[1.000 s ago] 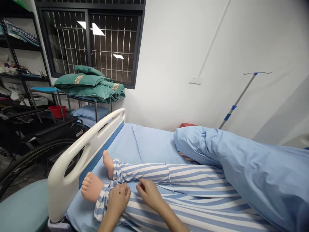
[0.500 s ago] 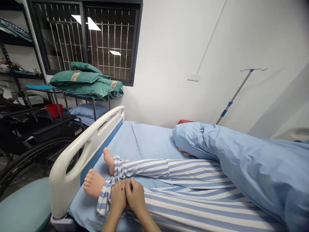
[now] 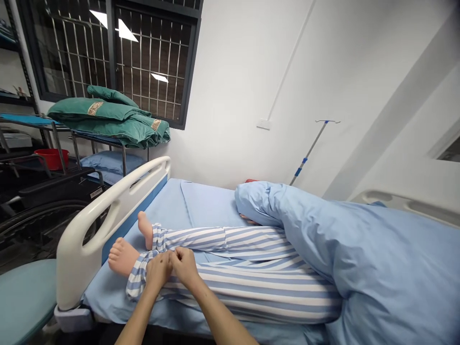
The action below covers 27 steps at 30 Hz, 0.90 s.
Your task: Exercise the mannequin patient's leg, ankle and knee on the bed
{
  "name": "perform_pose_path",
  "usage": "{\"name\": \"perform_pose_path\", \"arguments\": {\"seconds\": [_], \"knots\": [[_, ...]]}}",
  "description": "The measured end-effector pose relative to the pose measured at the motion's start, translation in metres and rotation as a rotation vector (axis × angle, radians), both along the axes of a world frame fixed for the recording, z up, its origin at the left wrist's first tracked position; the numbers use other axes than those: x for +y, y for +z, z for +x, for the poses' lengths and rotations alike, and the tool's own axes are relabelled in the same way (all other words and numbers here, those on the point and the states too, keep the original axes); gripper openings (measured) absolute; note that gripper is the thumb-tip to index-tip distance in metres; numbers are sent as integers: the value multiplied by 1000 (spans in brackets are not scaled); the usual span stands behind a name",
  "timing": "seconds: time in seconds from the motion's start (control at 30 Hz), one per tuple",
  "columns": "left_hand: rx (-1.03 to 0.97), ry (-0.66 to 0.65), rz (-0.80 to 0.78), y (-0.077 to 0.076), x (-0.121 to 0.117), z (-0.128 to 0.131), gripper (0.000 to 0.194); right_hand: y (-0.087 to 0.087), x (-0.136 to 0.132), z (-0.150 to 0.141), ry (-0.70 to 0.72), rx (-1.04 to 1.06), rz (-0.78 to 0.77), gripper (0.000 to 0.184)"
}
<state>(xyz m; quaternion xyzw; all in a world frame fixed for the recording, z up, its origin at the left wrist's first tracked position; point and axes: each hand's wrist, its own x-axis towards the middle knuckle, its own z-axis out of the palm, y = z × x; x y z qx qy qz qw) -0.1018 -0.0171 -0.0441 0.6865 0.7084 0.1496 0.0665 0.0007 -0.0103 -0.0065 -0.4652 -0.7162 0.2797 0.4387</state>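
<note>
While left hand (image 3: pixel 158 270) touches right hand (image 3: pixel 184 266) | trousers (image 3: pixel 258 293): blue-striped, rumpled

Care ward or care-training room | hospital bed (image 3: pixel 81 239) showing moulded end board | IV pole (image 3: pixel 309 151) standing behind its far edge | wheelchair (image 3: pixel 53 201) waiting beside its foot end

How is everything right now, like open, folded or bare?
Left hand, curled
Right hand, curled
Striped trousers, worn, cuffs rumpled
Feet, bare
Light-blue duvet, bunched, off the lower legs
Footboard, upright
Green quilts, folded, piled
IV pole, upright, hooks empty
Red bucket, upright
Window, seemingly shut
</note>
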Motion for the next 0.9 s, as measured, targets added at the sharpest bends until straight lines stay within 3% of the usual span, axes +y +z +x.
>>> {"name": "perform_pose_path", "arguments": {"seconds": [0.1, 0.27, 0.37, 0.5, 0.6, 0.73, 0.9], "knots": [[-65, 38, -1, 5, 1, 1, 33, 7, 1, 2, -16, 49, -11, 30], [-432, 95, 87, 9, 7, -2, 23, -15, 8, -1, -70, 62, -47, 35], [-535, 133, 155, 15, 14, 3, 27, -26, 13, -3, -80, 67, -41, 40], [-687, 163, 260, 23, 24, 19, 34, -32, 19, 2, -63, 134, -81, 47], [-778, 172, 299, 19, 23, 32, 37, -33, 20, 6, -41, 231, -117, 47], [-747, 179, 278, 9, 13, 37, 34, -30, 19, 6, -61, 284, -127, 43], [-608, 167, 166, 11, 5, 37, 36, -7, 19, 13, -7, 247, -133, 40]]}}
